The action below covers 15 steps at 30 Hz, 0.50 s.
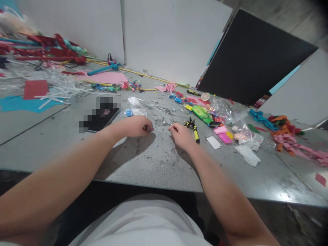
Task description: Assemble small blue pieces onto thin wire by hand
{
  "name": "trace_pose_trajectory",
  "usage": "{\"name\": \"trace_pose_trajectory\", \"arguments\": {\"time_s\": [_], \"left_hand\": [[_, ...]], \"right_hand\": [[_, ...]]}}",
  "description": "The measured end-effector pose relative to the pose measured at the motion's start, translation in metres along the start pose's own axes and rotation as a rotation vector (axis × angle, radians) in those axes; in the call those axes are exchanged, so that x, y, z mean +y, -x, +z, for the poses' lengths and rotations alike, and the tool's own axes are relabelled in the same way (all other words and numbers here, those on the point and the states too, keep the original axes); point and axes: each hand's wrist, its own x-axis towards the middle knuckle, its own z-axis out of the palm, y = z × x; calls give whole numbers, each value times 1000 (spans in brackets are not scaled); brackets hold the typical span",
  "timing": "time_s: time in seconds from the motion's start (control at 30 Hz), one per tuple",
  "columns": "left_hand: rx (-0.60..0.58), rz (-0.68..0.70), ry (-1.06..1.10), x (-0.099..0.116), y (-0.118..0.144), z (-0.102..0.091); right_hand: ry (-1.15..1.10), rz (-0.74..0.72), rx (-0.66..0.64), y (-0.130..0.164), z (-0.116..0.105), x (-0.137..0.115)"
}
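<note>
My left hand is just above the table with its fingers curled and the tips pinched together; a small pale bit shows at the tips, too small to name. Opposite it, my right hand is also closed, thumb and forefinger pinched; what they hold, if anything, cannot be made out. Thin bent wire with a small white lump lies just beyond and between the hands. Pliers with yellow-and-black handles rest right beside my right hand. Straight wires lie farther back, near small packets of blue and white clay.
A dark tablet or phone, partly blurred out, lies left. Coloured clay packets, a white card and crumpled wrappers are on the right. Paper scraps heap up far left. Upright white panels and a black board stand behind.
</note>
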Motion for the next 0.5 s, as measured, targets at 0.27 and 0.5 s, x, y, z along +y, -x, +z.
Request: {"name": "trace_pose_trajectory", "arguments": {"time_s": [0.27, 0.5], "left_hand": [[315, -3, -28, -16, -2, 9], [189, -168, -28, 1, -12, 12]], "right_hand": [[82, 18, -115, 1, 5, -1], [-23, -49, -121, 0, 8, 1]]}}
